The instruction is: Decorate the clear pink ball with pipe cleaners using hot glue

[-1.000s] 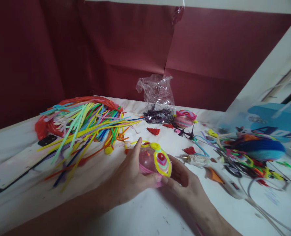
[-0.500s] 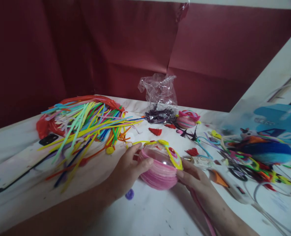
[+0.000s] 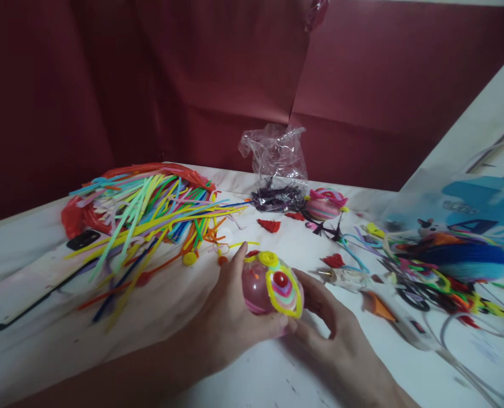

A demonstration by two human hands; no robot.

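Note:
A clear, rounded ball, partly wrapped in pink, is held between both hands above the white table. It carries a yellow-edged patch with pink and purple bands, a red centre and a yellow coil beside it. My left hand wraps the ball's left side and underside, thumb along the bottom. Against its right side and lower edge are the fingers of my right hand. The ball's lower part is mostly hidden by the hands.
Colourful pipe cleaners spread at the left beside a phone. Behind stand a plastic bag and a pink decorated ball. Red pieces lie mid-table. A glue gun and a blue ball are at the right.
The ball has been turned, so its patterned patch faces the camera and less pink wrapping shows. My left hand has shifted round its lower side. The purple coil on the table is now hidden.

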